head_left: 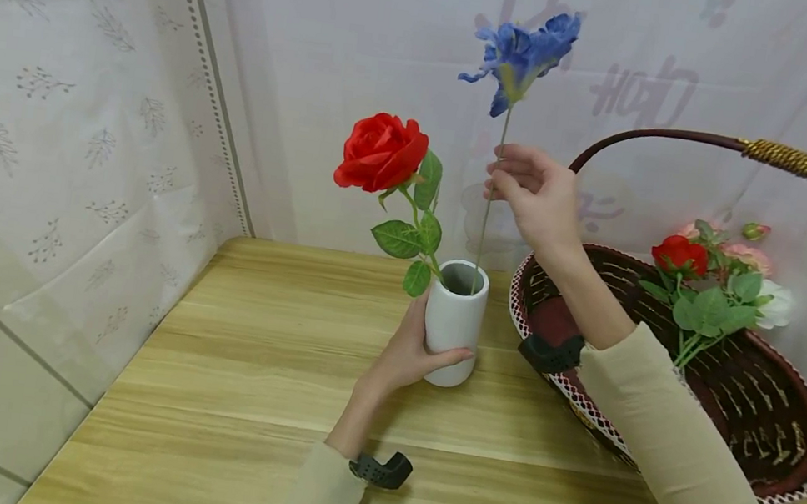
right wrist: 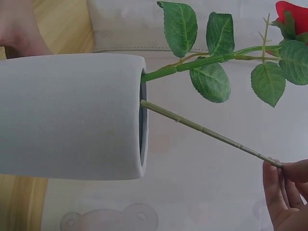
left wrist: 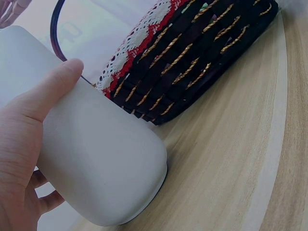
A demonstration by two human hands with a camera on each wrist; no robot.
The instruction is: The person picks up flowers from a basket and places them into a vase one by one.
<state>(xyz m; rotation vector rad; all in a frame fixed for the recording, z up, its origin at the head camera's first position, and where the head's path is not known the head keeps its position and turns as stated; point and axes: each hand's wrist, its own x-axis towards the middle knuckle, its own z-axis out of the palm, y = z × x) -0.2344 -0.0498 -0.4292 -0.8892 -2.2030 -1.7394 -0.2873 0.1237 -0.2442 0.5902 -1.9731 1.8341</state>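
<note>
A white vase (head_left: 452, 334) stands upright on the table, and my left hand (head_left: 416, 350) grips its side, thumb across the front. In the left wrist view the thumb (left wrist: 57, 86) lies along the vase wall. A red rose (head_left: 383, 154) with green leaves leans left out of the vase mouth. Above the vase my right hand (head_left: 534, 197) pinches the thin stem of a blue flower (head_left: 522, 52). The stem's lower end (right wrist: 144, 103) is at the vase opening in the right wrist view; how far it goes inside is hidden.
To the right sits a dark woven basket (head_left: 754, 413) with lace trim and a tall handle (head_left: 660, 135). Several flowers lie in it, among them a red rose (head_left: 680, 255) and a white bloom (head_left: 775, 304). Patterned curtains (head_left: 338, 42) hang behind the wooden table (head_left: 246, 367).
</note>
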